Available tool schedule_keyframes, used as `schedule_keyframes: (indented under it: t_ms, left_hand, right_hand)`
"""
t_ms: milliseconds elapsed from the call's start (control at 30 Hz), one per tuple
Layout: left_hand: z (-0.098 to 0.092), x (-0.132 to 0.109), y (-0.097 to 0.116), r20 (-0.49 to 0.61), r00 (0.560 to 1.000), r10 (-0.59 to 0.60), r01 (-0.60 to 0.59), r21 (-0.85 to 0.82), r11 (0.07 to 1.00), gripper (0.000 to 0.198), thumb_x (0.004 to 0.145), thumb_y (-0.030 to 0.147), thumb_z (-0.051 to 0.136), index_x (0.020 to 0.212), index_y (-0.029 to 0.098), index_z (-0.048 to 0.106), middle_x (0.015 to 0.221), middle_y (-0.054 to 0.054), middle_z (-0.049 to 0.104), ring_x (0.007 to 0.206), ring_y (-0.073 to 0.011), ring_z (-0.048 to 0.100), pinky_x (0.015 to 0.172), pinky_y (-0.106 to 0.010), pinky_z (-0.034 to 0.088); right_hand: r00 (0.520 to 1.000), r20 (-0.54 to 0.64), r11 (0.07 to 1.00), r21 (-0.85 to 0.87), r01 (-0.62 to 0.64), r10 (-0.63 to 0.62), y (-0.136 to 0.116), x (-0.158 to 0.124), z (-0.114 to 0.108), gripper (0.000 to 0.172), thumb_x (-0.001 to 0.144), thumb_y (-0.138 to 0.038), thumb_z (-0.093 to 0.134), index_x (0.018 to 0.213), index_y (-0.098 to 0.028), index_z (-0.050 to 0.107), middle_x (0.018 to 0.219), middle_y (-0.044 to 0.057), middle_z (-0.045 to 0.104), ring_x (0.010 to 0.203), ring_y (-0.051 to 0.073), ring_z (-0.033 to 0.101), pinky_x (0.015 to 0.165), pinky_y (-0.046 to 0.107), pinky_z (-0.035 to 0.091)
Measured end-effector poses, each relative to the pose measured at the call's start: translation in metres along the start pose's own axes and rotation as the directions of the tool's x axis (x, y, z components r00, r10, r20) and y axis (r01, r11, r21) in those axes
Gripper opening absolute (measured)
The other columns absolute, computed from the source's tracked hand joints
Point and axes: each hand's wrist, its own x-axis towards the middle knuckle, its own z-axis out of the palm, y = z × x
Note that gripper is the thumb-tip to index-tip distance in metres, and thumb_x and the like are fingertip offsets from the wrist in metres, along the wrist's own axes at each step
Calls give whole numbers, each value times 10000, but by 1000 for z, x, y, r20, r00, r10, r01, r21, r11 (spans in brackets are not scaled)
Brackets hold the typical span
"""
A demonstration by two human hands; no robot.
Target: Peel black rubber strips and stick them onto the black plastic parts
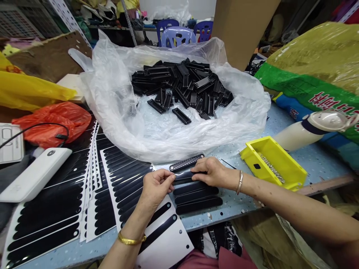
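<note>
In the head view, my left hand pinches the left end of a glossy black sticker strip with thumb and forefinger. My right hand is closed on the strip's right end, its fingers pressing down. Whether a plastic piece lies under the strip is hard to see. Just beyond them lies a black plastic bar with a mesh pattern. Nearer to me, several smooth black bars lie side by side. Left of them rests a white backing sheet with a few black strips on it.
A clear plastic bag holds a heap of black plastic pieces. A yellow bin with small metal parts and a white bottle stand at right. Sticker sheets, a white power bank and a red bag lie at left.
</note>
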Motion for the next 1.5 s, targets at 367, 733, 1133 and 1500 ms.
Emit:
schedule_keyframes:
  t_ms: [367, 733, 1133, 1500]
  left_hand:
    - [1, -1, 4, -1, 1000, 13, -13, 0, 1000, 166, 617, 297, 728, 643, 140, 681, 441, 2, 599, 403, -121, 580, 396, -184, 459]
    - [0, -2, 2, 4, 1000, 20, -20, -7, 1000, 198, 603, 324, 738, 651, 139, 687, 461, 5, 606, 414, -122, 590, 400, -186, 465]
    - [1, -2, 2, 9, 1000, 14, -14, -18, 1000, 214, 597, 315, 730, 698, 130, 692, 465, 5, 608, 408, -119, 581, 395, -183, 457]
    - [1, -3, 4, 16, 999, 44, -44, -11, 999, 354, 597, 345, 724, 860, 112, 764, 483, 6, 622, 414, -107, 567, 399, -185, 460]
  right_hand:
    - [992, -14, 949, -295, 113, -122, -11, -8, 10, 142, 901, -183, 619, 909, -100, 734, 820, 109, 694, 742, 196, 597, 707, 305, 444]
    - [993, -36, 987, 120, -110, 115, 0, -3, 4, 180, 780, -197, 774, 955, -157, 764, 838, 44, 733, 777, 159, 658, 722, 249, 479]
    - [998, -53, 963, -271, 19, -35, -13, -8, 11, 138, 874, -199, 645, 940, -132, 747, 830, 88, 702, 766, 201, 580, 709, 309, 408]
    - [984, -65, 866, -487, 111, -163, -15, -15, 20, 168, 944, -187, 543, 951, -107, 690, 816, 93, 694, 720, 203, 537, 630, 329, 286]
